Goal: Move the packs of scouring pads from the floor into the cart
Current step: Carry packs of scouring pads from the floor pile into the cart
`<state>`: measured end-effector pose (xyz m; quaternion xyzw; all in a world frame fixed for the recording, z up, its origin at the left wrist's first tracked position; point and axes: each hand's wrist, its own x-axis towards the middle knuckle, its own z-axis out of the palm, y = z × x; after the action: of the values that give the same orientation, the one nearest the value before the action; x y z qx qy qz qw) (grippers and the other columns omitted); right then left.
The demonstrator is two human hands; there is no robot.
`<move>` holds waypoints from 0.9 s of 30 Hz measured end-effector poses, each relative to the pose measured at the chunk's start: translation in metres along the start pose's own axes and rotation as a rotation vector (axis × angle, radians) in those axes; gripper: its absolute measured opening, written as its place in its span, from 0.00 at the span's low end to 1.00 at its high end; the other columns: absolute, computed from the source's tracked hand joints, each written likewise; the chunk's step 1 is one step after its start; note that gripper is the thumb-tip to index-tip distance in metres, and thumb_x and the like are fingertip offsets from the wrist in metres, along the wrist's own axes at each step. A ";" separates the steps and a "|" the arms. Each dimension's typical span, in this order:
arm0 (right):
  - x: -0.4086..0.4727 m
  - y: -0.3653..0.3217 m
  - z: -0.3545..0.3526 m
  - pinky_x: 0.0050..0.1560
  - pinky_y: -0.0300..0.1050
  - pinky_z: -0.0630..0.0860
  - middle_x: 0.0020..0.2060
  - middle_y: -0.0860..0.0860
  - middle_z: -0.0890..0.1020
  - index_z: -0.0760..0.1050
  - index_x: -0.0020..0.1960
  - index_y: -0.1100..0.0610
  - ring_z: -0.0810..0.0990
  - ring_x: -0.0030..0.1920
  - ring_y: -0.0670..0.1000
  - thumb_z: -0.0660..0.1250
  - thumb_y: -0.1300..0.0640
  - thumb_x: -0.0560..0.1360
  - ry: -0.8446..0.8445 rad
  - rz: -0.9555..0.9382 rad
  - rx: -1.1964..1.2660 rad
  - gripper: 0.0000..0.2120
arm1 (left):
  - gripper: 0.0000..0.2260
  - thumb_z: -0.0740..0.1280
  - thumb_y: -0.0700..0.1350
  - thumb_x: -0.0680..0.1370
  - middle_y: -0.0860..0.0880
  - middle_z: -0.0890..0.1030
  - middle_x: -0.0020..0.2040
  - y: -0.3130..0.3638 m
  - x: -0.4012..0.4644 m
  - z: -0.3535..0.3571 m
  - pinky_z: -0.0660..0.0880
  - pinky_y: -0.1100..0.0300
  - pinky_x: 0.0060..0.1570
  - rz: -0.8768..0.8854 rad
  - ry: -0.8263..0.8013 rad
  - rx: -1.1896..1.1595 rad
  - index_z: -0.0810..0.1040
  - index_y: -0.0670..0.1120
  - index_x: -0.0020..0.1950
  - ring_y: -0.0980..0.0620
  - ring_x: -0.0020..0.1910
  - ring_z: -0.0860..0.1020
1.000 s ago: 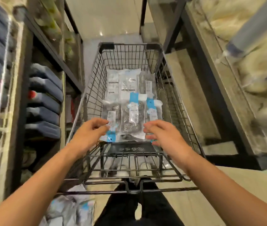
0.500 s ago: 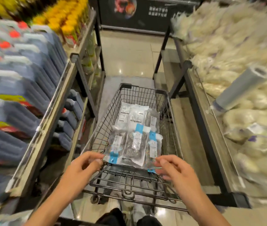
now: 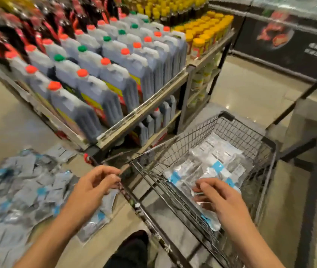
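Note:
Several clear packs of scouring pads [image 3: 209, 169] with blue labels lie flat inside the black wire cart [image 3: 269, 151] on the right. A heap of more packs of scouring pads [image 3: 22, 190] covers the floor at the lower left. My left hand [image 3: 93, 186] hovers left of the cart's near rim with loosely curled fingers and holds nothing. My right hand [image 3: 217, 198] is over the near end of the cart, above the packs there, fingers loosely bent and holding nothing. The whole view is blurred by motion.
A shelf rack [image 3: 144, 109] packed with grey jugs with red and green caps stands beside the cart on the left, with yellow bottles behind. A dark counter front [image 3: 289, 51] runs along the far right. My dark trouser leg [image 3: 132, 248] shows below the cart handle.
The view has swung left, bringing the floor heap into sight. Both hands have let go of the packs laid in the cart and drawn back toward me.

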<state>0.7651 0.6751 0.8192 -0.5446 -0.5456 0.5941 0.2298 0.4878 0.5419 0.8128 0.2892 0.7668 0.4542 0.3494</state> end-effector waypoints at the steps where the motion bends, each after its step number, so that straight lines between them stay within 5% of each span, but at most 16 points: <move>1: -0.001 -0.004 0.010 0.58 0.56 0.82 0.47 0.49 0.89 0.86 0.51 0.51 0.88 0.48 0.53 0.68 0.56 0.82 -0.049 -0.014 -0.004 0.07 | 0.09 0.68 0.41 0.82 0.51 0.88 0.47 -0.008 -0.014 -0.012 0.80 0.54 0.49 -0.017 0.054 -0.021 0.86 0.54 0.49 0.52 0.46 0.86; 6: -0.012 -0.024 0.073 0.53 0.52 0.82 0.46 0.53 0.89 0.87 0.47 0.46 0.88 0.47 0.55 0.69 0.56 0.81 -0.282 -0.090 -0.003 0.10 | 0.15 0.67 0.39 0.83 0.50 0.89 0.48 -0.042 -0.081 -0.077 0.78 0.58 0.46 -0.084 0.326 -0.109 0.87 0.59 0.47 0.56 0.46 0.86; 12: -0.037 -0.044 0.171 0.40 0.36 0.79 0.43 0.55 0.89 0.84 0.52 0.57 0.86 0.41 0.49 0.68 0.60 0.82 -0.554 -0.144 -0.050 0.06 | 0.08 0.66 0.40 0.83 0.50 0.88 0.47 -0.086 -0.149 -0.148 0.78 0.52 0.50 -0.160 0.590 -0.192 0.85 0.49 0.54 0.52 0.47 0.86; 27: -0.189 -0.002 0.495 0.39 0.41 0.77 0.42 0.54 0.88 0.84 0.49 0.56 0.85 0.37 0.48 0.68 0.61 0.81 -0.876 -0.121 -0.254 0.07 | 0.09 0.65 0.41 0.84 0.50 0.88 0.48 -0.232 -0.309 -0.387 0.77 0.58 0.46 -0.373 0.912 -0.259 0.84 0.50 0.55 0.53 0.47 0.86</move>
<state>0.3772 0.3150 0.8023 -0.2330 -0.6907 0.6822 -0.0568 0.3309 0.0180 0.8215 -0.1260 0.8172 0.5556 0.0873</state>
